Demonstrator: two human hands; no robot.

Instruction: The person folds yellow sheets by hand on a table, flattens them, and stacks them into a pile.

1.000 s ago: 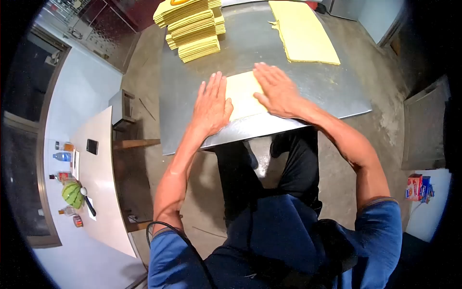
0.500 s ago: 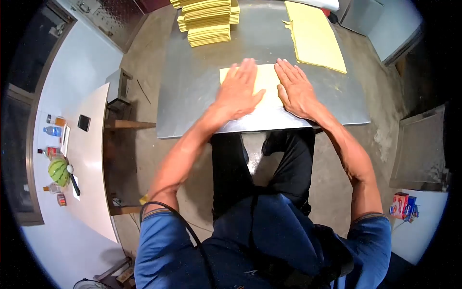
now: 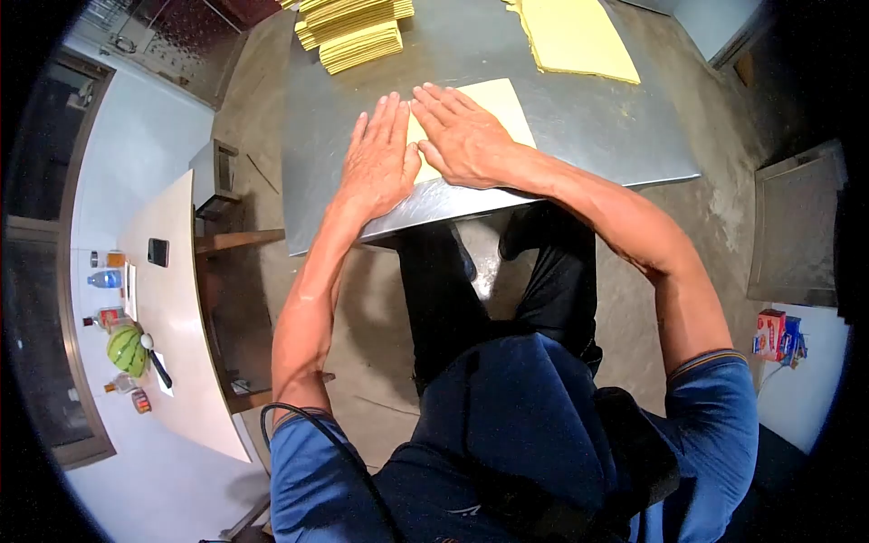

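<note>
A piece of yellow paper lies flat near the front edge of a grey metal table. My left hand rests palm down at the left side of the paper, fingers stretched forward. Beside it my right hand lies flat across the paper's middle, fingers extended and angled to the left. The two hands are close together, thumbs nearly meeting. Neither holds anything, and they hide much of the paper's left and near parts.
Folded yellow paper bundles are piled at the table's far left. A pile of flat yellow sheets lies far right. Along the left wall, a pale table carries a phone, a watermelon and bottles.
Both hands have slid left over the paper, the right one from its right side to its middle. The gap between them has narrowed. The camera view has shifted slightly.
</note>
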